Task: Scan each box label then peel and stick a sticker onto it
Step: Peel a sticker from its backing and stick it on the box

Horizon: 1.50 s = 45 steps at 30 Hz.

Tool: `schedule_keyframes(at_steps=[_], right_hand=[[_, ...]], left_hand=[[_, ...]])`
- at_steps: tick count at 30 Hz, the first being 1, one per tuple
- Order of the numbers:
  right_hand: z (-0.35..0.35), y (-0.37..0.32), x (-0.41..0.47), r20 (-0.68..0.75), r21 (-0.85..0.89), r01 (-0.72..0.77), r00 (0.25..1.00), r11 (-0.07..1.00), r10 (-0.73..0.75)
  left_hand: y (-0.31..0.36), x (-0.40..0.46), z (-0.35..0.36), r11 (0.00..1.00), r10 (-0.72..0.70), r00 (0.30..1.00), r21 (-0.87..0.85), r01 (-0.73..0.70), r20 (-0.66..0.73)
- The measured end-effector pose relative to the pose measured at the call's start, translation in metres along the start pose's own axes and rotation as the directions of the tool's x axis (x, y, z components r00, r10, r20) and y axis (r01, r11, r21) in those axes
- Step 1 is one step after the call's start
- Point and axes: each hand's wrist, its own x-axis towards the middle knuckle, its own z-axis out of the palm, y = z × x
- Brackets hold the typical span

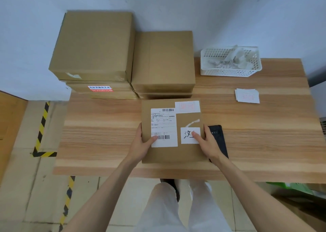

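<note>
Both hands grip a flat box [172, 133] on the table [98, 126] — left hand [143, 143] thumb on the shipping label [164, 127], right hand [205, 143] thumb on a handwritten sticker [190, 135]. A phone [219, 141] lies just right; stacked boxes [95, 46] stand far left — a basket [231, 61] far right.

Both hands [142, 146] [208, 143] in sideways grip

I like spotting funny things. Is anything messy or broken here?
A little. The held box has a torn white strip above its handwritten sticker, and the top box of the left stack shows a peeled tape scrap.
</note>
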Motion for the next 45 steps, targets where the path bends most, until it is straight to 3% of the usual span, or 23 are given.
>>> schedule_keyframes(at_steps=[13, 18, 24, 30, 34, 41, 45], right_hand=[[-0.053, -0.105, -0.092, -0.200, 0.013, 0.338, 0.923, 0.941, -0.329], [-0.099, -0.147, -0.112, -0.330, 0.013, 0.435, 0.852, 0.900, -0.407], [-0.180, -0.167, -0.166, -0.512, -0.037, 0.538, 0.714, 0.842, -0.478], [-0.273, -0.128, -0.242, -0.728, -0.137, 0.472, 0.548, 0.871, -0.411], [-0.327, -0.085, -0.306, -0.835, -0.139, 0.412, 0.441, 0.901, -0.330], [-0.399, 0.008, -0.412, -0.958, -0.061, 0.311, 0.250, 0.948, -0.144], [-0.433, 0.055, -0.450, -0.983, -0.008, 0.279, 0.172, 0.960, -0.058]], left_hand=[[0.118, -0.066, -0.013, 0.937, 0.348, 0.937, 0.040, -0.348, 0.003], [0.194, -0.069, 0.002, 0.866, 0.486, 0.870, 0.087, -0.493, 0.084], [0.282, -0.086, 0.070, 0.747, 0.628, 0.745, 0.091, -0.658, 0.226], [0.333, -0.127, 0.191, 0.649, 0.683, 0.599, 0.029, -0.761, 0.418], [0.346, -0.165, 0.281, 0.634, 0.657, 0.532, -0.010, -0.773, 0.535], [0.338, -0.231, 0.433, 0.658, 0.544, 0.385, -0.095, -0.747, 0.745], [0.331, -0.269, 0.506, 0.594, 0.516, 0.294, -0.089, -0.800, 0.804]])
